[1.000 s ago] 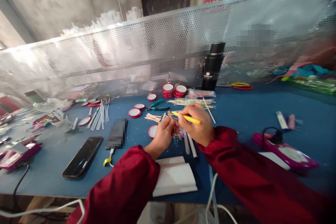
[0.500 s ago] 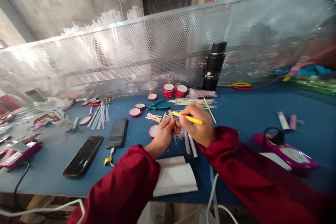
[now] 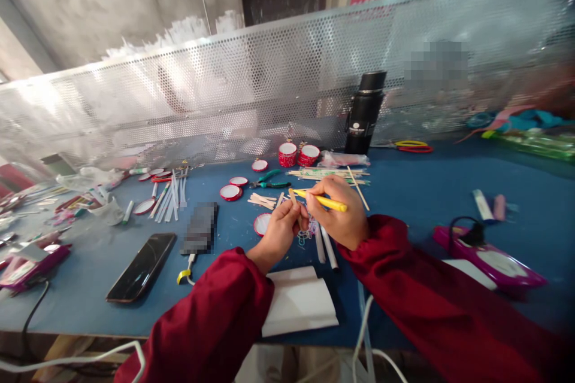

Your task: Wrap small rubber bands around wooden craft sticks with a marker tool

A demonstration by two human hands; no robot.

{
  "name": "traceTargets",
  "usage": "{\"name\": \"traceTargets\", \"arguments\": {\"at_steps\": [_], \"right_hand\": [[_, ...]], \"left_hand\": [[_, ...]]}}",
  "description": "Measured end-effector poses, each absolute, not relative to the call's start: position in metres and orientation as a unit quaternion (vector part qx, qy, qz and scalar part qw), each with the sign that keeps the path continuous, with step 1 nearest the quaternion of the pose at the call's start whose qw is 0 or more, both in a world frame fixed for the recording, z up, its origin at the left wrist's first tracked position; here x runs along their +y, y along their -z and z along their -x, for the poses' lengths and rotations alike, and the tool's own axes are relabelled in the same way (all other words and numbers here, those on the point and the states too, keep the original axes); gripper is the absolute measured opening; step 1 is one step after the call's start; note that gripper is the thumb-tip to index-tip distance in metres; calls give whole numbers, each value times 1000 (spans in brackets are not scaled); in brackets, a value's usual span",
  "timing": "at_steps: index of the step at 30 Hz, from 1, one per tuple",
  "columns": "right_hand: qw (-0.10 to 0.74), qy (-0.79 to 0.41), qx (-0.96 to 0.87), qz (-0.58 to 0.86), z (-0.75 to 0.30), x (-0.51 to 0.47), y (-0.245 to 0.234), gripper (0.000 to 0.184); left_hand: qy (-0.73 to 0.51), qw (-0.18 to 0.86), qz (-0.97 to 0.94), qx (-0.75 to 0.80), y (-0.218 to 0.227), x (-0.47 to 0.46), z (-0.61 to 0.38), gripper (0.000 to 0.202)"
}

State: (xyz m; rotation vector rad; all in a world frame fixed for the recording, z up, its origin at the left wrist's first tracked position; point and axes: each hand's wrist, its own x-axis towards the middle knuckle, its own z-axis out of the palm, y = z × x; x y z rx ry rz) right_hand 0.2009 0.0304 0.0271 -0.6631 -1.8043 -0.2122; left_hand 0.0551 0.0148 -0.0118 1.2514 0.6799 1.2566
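My left hand (image 3: 281, 231) is closed in a pinch on a small wooden stick (image 3: 294, 198) held upright over the blue table (image 3: 404, 203). My right hand (image 3: 338, 210) grips a yellow pen-like tool (image 3: 324, 201), its tip against the stick. Both sleeves are dark red. Below the hands lie coloured rubber bands (image 3: 306, 233), two white sticks (image 3: 326, 248) and a red-rimmed white disc (image 3: 260, 224).
A black phone (image 3: 141, 266), white paper (image 3: 299, 302), red-rimmed discs (image 3: 231, 191), two red cups (image 3: 297, 154), green pliers (image 3: 272, 181), wooden sticks (image 3: 330, 175) and a black flask (image 3: 365, 112) sit on the table. A purple device (image 3: 489, 257) lies right. A perforated metal screen (image 3: 269, 78) stands behind.
Both hands have stayed almost in place; the stick in my left hand has tipped more upright and the yellow tool has shifted slightly against it.
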Motion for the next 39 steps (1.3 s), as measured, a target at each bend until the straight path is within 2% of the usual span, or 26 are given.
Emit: {"name": "traceTargets", "arguments": {"at_steps": [39], "right_hand": [[563,84,-777,268,-201,29,-28,14]], "left_hand": [[-540,572,-528,320,6,14,-59,52]]}}
